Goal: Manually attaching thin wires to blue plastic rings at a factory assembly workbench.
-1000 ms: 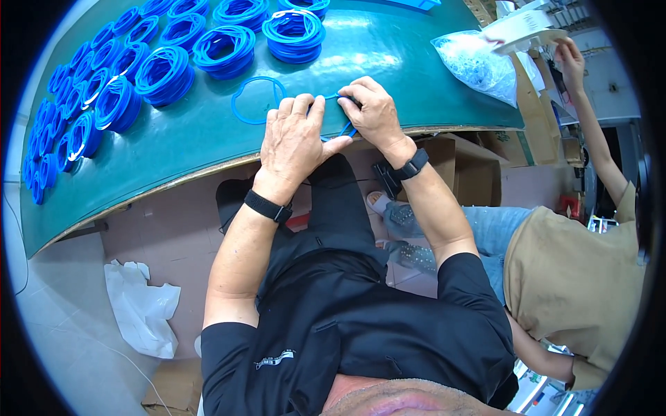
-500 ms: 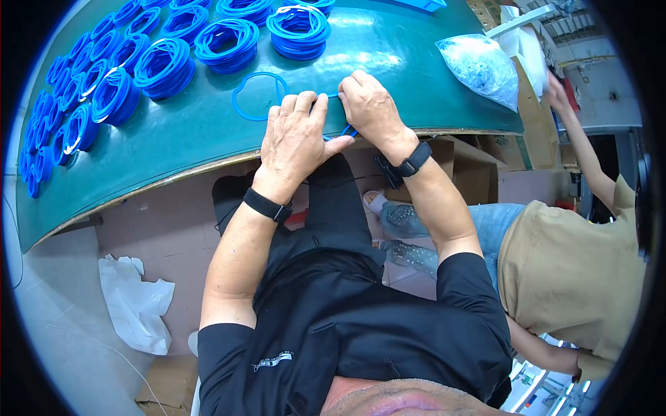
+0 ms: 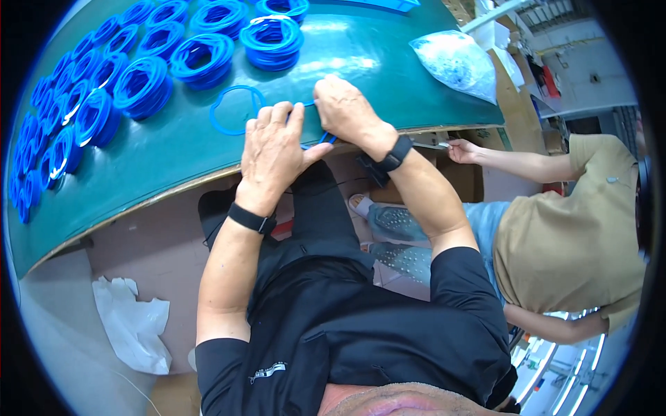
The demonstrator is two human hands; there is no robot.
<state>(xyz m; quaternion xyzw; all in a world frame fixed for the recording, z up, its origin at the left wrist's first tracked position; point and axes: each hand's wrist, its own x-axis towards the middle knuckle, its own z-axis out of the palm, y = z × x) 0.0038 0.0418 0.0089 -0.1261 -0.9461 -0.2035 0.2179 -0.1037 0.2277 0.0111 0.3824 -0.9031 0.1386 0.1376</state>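
My left hand rests over the table's near edge with its fingers spread and its thumb stretched away from them. Its fingertips and thumb touch a thin blue cord loop, mostly hidden under both hands. On the other side of that loop, my right hand has its fingers curled together and pinches it. Just left of my left fingers, a second blue cord loop lies flat on the green table.
Several bundled blue coils stand in rows across the far left of the table. A clear plastic bag of pale blue pieces lies at the right end. To my right stands a person whose hand holds a thin pale strip. Cardboard boxes sit below the table.
The whole view has shifted, so the table sits further left. My hands keep about the same pose on the loop. The other person's raised arm has come down beside the table edge.
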